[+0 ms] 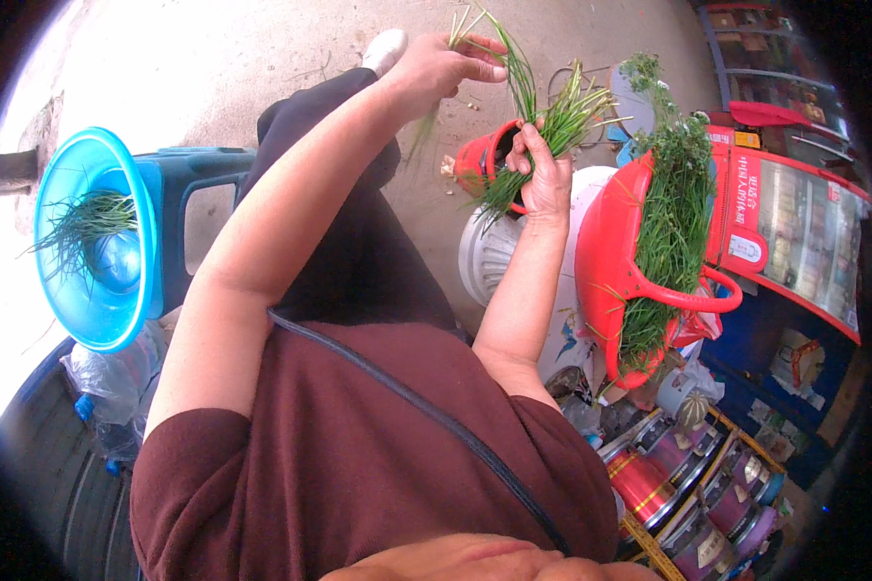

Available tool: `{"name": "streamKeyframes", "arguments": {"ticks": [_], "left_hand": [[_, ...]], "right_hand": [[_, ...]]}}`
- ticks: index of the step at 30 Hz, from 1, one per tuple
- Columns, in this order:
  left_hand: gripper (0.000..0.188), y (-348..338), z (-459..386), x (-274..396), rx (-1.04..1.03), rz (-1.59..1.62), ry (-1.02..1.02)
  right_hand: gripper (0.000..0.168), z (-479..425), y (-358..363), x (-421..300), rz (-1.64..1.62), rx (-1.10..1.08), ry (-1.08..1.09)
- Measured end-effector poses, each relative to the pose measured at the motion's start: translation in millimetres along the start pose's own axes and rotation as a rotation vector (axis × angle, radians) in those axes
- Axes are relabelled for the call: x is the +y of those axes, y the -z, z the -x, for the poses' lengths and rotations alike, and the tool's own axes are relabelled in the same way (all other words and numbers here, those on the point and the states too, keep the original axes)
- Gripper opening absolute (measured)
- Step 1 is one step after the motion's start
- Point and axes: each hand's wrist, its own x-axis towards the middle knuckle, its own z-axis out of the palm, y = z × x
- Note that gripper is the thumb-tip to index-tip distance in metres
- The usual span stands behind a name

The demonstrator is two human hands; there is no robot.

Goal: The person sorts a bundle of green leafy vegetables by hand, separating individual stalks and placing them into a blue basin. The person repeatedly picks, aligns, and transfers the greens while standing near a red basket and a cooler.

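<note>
My right hand [541, 171] grips a thick bunch of chives [570, 112], pale stalk ends up to the right and green leaf tips down to the left. Up and to the left, my left hand [454, 69] holds a few chive stalks, pale ends up, blurred leaves hanging below. Long loose blades arch between the hands. A red plastic basket [610, 240] with a handle, at my right, is heaped with long chives [668, 247] and leafy, flowering stems [676, 145]. At far left, a blue plastic basin [145, 240] holds a smaller pile of chives [105, 218].
The basin rests on a blue plastic stool [174, 167]. A red bucket [472, 160] stands beyond my right hand, near a white fluted pedestal [487, 254]. Bottles in clear plastic [112, 378] lie lower left. Red shelving [748, 210] and stacked tins [643, 486] stand right.
</note>
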Motion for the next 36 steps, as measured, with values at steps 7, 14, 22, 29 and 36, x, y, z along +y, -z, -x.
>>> {"name": "streamKeyframes", "arguments": {"ticks": [7, 14, 22, 29, 36], "left_hand": [[0.028, 0.1, -7.7, -7.8, 0.110, 0.065, -0.044], [0.031, 15.9, -10.8, 4.0, 0.386, 0.245, 0.109], [0.025, 4.6, -7.3, -3.9, 0.204, 0.158, 0.106], [0.039, 2.8, -22.8, -23.9, 0.046, 0.444, 0.089], [0.022, 2.3, -20.3, -21.4, 0.065, 0.524, 0.093]], "right_hand": [[0.012, 1.7, -3.9, -4.1, 0.006, 0.023, 0.023], [0.010, -0.8, 6.9, -3.0, -0.005, 0.123, 0.039], [0.011, 1.1, 1.9, -10.0, -0.037, 0.086, 0.058], [0.012, 0.1, -0.3, -6.4, 0.013, -0.035, 0.078], [0.010, 1.0, -1.7, -3.5, 0.037, -0.067, 0.056]]}}
